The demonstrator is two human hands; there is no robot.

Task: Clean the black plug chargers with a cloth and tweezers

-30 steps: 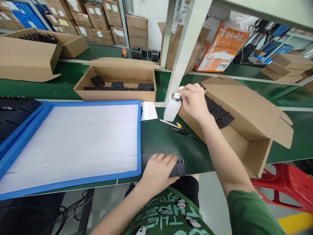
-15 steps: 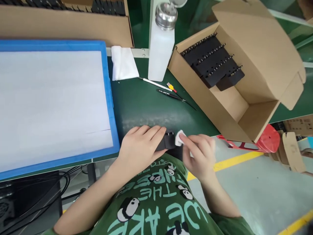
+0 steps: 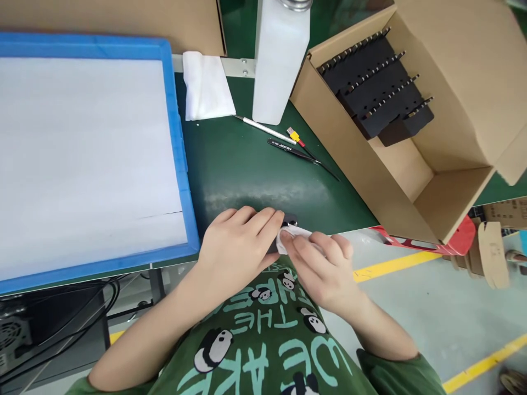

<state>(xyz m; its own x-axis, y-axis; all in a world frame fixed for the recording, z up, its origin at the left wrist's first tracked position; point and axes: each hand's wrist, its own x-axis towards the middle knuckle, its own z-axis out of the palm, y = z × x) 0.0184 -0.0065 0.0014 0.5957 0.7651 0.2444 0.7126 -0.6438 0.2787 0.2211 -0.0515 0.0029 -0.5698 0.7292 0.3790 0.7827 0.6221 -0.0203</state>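
At the table's front edge, my left hand [image 3: 241, 241] is closed around a small black block-shaped part [image 3: 290, 219], most of it hidden under my fingers. My right hand [image 3: 323, 263] pinches a white cloth [image 3: 302, 232] and presses it against the right end of that part. Beyond my hands lie black tweezers [image 3: 292, 150], a silver pen-like tool [image 3: 269, 130] and a cable with a yellow and red USB plug [image 3: 294, 135]. A folded white cloth [image 3: 209, 86] rests farther back, beside a white dispenser bottle [image 3: 280, 66].
On the left a blue-framed white tray [image 3: 175, 142] covers much of the green table [image 3: 230, 164]. An open cardboard box [image 3: 341, 145] with several black slotted parts [image 3: 374, 82] stands at the right, overhanging the edge. Another cardboard box [image 3: 123, 22] is at the back left.
My right hand has moved left, bringing the cloth from beside the black part onto its end. My left hand keeps its hold. The camera view has shifted slightly.
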